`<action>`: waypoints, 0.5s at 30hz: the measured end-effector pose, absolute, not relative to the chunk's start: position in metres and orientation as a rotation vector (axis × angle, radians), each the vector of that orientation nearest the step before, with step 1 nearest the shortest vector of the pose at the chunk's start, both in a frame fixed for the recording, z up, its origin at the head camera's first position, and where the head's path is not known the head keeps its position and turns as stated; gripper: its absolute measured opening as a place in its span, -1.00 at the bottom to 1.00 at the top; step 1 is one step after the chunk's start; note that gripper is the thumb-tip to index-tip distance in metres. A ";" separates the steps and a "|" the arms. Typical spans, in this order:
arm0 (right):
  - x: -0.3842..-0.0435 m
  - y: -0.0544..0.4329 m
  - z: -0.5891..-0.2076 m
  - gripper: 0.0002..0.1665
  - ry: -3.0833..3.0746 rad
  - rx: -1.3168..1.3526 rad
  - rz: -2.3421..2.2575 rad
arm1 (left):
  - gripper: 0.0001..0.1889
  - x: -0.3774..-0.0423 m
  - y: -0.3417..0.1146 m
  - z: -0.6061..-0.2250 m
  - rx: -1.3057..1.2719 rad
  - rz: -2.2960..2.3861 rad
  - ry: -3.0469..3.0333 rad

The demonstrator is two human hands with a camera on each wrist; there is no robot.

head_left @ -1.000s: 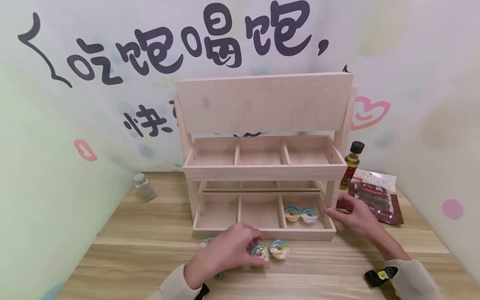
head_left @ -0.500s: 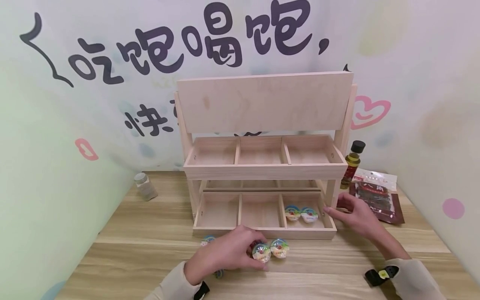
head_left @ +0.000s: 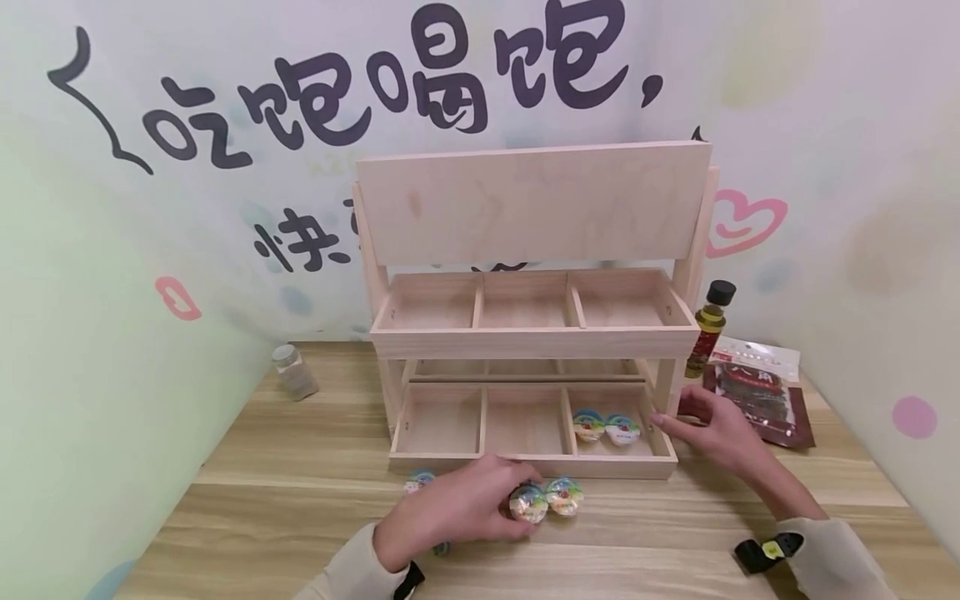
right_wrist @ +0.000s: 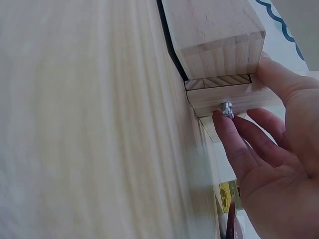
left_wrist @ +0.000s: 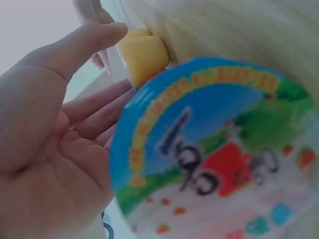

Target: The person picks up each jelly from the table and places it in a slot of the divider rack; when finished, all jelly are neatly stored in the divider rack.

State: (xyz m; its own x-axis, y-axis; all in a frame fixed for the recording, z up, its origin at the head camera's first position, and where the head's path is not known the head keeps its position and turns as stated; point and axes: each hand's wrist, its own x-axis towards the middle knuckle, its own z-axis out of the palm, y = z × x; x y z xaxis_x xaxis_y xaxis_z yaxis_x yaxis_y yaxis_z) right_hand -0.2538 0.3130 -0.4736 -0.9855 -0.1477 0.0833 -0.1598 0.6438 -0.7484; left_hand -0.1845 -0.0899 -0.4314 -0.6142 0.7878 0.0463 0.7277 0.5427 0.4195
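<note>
My left hand (head_left: 461,508) is in front of the wooden rack (head_left: 532,346), its thumb and fingers pinching a small pudding cup (head_left: 528,503) with a printed lid. Another pudding cup (head_left: 565,497) touches or nearly touches it on the right. In the left wrist view, a yellow cup (left_wrist: 144,57) shows by the thumb tip, and a large blue-and-green lid (left_wrist: 214,154) fills the foreground. My right hand (head_left: 723,433) grips the right side of the rack. Its thumb lies on the wood, and a fingertip touches near a metal bolt (right_wrist: 227,109).
Two pudding cups (head_left: 606,427) sit in the lower tray's right compartment. Others (head_left: 420,481) lie partly hidden behind my left hand. A sauce bottle (head_left: 707,333) and spice packet (head_left: 761,400) are at the right, a small jar (head_left: 295,372) at the left.
The pinched cup has shifted slightly toward its right neighbour and its lid shows more fully. My left thumb has dropped a little. The right hand keeps its place; the head view has drifted slightly.
</note>
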 end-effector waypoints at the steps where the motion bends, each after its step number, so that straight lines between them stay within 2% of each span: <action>1: -0.254 0.313 -0.474 -0.26 -2.831 0.266 1.289 | -0.58 -0.184 -0.090 -0.430 1.289 0.612 2.632; 8: -0.254 0.314 -0.475 -0.33 -2.817 0.283 1.253 | -0.59 -0.183 -0.092 -0.415 1.278 0.580 2.695; 15: -0.254 0.314 -0.476 -0.33 -2.823 0.269 1.258 | -0.59 -0.191 -0.094 -0.396 1.293 0.767 2.675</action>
State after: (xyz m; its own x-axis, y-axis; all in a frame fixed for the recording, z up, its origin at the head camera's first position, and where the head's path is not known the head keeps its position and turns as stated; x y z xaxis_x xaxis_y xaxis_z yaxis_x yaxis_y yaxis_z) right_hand -0.2540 0.3140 -0.4758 -0.9842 -0.1418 0.1058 -0.1735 0.6562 -0.7343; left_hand -0.1914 -0.0936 -0.3962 -0.6424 0.7521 0.1468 0.7156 0.5203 0.4660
